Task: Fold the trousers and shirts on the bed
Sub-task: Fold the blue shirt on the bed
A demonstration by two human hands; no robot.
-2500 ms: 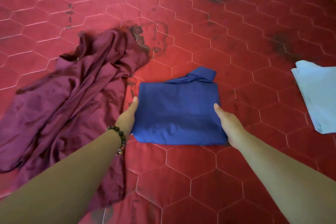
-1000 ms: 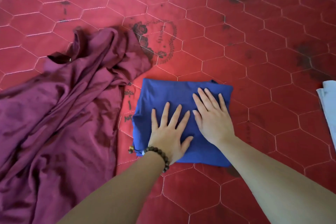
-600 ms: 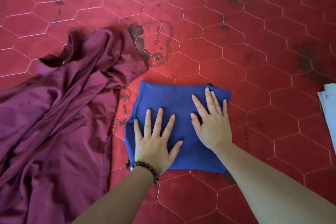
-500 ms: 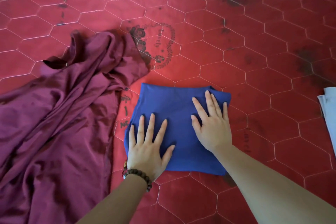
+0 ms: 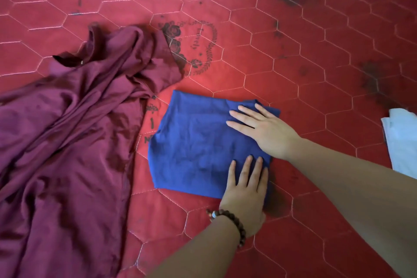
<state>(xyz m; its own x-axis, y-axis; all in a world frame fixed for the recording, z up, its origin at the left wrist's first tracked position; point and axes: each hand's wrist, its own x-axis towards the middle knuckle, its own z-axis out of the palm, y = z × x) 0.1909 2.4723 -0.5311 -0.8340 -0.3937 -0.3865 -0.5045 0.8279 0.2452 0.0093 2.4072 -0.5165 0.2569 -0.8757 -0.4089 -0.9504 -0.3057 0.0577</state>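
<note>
both hands [image 5: 264, 133] press straight fingers [image 5: 239, 119] on the folded blue garment [image 5: 194, 142], maroon garment [image 5: 67, 142] just beside, pale cloth [image 5: 401, 140] well apart.

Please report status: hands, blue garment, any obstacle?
Left hand and right hand flat on folded blue garment. Maroon garment unfolded beside it. No obstacle.

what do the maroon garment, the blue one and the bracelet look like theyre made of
Maroon garment: thin, smooth woven cloth with a slight sheen, perhaps satin-like; it lies in soft, glossy folds.
Blue garment: matte, soft fabric, probably cotton knit; no shine, fine wrinkles only.
Bracelet: round dark brown beads, seemingly wood, plus one pale bead of unclear material.
</note>
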